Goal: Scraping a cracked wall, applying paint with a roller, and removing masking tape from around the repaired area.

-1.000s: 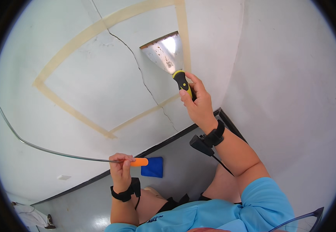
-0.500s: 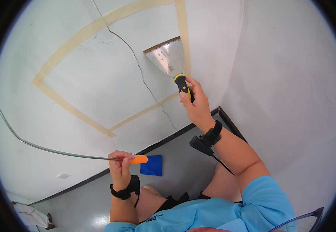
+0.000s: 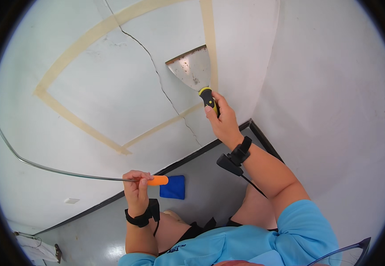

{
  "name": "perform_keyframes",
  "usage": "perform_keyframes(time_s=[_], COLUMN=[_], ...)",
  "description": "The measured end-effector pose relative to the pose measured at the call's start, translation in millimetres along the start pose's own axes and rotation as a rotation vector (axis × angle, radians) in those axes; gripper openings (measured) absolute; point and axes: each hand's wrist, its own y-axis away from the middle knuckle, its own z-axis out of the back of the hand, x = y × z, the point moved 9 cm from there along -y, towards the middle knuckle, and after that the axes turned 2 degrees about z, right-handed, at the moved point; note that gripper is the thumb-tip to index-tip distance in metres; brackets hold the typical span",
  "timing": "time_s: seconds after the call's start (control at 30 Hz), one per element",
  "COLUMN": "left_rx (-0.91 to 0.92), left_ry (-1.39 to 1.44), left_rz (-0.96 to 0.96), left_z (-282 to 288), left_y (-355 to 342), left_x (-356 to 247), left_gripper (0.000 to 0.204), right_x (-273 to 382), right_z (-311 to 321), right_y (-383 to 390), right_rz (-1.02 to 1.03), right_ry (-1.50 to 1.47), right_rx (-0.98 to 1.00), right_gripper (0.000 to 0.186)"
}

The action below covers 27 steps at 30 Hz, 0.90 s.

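Lengthwise, scraper [image 3: 198, 80] blade-first, up-left.

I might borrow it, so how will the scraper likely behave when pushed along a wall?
The scraper has a broad metal blade, so it will probably stay fairly stiff. Its rough brown edge suggests it may drag a little. The shaped handle, held in the right hand, seems unlikely to slip.

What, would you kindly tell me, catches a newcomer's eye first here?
The broad scraper in the right hand likely stands out first, before a white wall where a dark crack crosses beige tape. Next comes the orange-handled rod in the left hand, with a blue cloth on the floor below.
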Motion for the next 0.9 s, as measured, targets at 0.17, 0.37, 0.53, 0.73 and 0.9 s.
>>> perform_keyframes(time_s=[0.17, 0.37, 0.53, 0.73, 0.9], left_rx=[0.014, 0.031, 0.020, 0.019, 0.024], left_ry=[-0.015, -0.025, -0.062, -0.056, -0.051], left_rz=[-0.006, 0.000, -0.002, -0.008, -0.012], left_z=[-2, -4, -5, -6, -7], left_y=[-3, -8, -11, -14, -18], left_x=[-2, -3, -6, -11, -18], left_gripper=[0.013, 0.010, 0.012, 0.011, 0.010], right_x=[-8, -15, -16, -15, -13], right_z=[0, -3, -2, -2, -2], right_y=[0, -2, -4, -5, -5], right_rz=[-0.039, -0.028, -0.022, -0.054, -0.071], right_ry=[0.019, 0.014, -0.007, -0.012, 0.007], right_rx=[-0.005, 0.000, -0.001, 0.021, 0.052], right_gripper=[0.037, 0.037, 0.036, 0.035, 0.035])
